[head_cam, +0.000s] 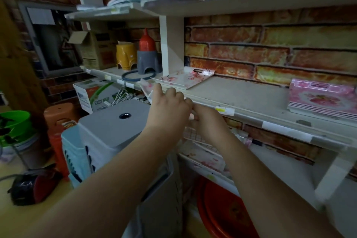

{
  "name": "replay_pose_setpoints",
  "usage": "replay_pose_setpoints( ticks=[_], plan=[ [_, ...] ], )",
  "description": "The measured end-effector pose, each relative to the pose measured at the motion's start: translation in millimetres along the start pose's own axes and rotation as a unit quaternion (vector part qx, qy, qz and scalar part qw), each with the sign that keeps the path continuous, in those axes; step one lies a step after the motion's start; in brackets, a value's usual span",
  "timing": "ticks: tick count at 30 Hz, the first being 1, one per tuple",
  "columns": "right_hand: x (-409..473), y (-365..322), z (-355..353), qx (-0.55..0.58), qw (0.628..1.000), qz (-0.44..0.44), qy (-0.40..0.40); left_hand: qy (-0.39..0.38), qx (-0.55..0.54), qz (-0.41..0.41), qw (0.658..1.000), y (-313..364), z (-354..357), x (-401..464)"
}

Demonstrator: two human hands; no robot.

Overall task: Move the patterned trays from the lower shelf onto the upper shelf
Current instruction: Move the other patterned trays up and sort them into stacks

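Note:
A white floral tray lies flat at the left end of the upper shelf, against the white post. A second patterned tray is tilted at the shelf's front edge; only its left corner shows behind my left hand, which grips it. My right hand is curled right beside the left one, just under the shelf lip, and seems to grip the same tray's other side. More patterned trays lie stacked on the lower shelf below my right wrist.
A stack of pink floral trays sits on the upper shelf at the right. A grey and blue plastic bin stack stands close on the left. A red basin is under the lower shelf. Stools occupy the neighbouring shelf bay.

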State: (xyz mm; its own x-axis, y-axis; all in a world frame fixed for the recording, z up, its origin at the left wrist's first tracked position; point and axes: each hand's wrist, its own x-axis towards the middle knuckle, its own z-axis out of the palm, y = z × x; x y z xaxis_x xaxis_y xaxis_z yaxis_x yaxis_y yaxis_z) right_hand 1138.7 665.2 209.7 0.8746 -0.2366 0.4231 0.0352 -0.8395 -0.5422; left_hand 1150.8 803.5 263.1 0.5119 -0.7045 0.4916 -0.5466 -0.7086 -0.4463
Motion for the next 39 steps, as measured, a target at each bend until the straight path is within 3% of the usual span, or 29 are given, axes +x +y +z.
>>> replay_pose_setpoints(
  ticks=[7, 16, 28, 34, 39],
  plan=[
    [13.3, -49.7, 8.9, -0.121, 0.98, -0.133, 0.089, -0.01, -0.006, -0.052, 0.999, -44.0, 1.5, -6.3],
    [60.8, -41.3, 26.5, -0.197, 0.964, -0.15, 0.094, 0.035, -0.042, -0.066, 0.996, -68.0, 64.3, 19.4],
    [179.4, 76.1, -5.5, -0.23, 0.957, -0.163, 0.071, 0.062, -0.051, -0.064, 0.995, -47.1, 160.4, 169.9],
    [231.9, 179.2, -54.9, -0.29, 0.955, -0.056, 0.012, 0.07, -0.058, -0.063, 0.994, -43.2, 208.9, 239.3],
    [261.8, 209.0, -48.1, -0.303, 0.948, -0.053, 0.08, 0.068, -0.075, -0.062, 0.993, -43.2, 240.6, 268.3]
  ],
)
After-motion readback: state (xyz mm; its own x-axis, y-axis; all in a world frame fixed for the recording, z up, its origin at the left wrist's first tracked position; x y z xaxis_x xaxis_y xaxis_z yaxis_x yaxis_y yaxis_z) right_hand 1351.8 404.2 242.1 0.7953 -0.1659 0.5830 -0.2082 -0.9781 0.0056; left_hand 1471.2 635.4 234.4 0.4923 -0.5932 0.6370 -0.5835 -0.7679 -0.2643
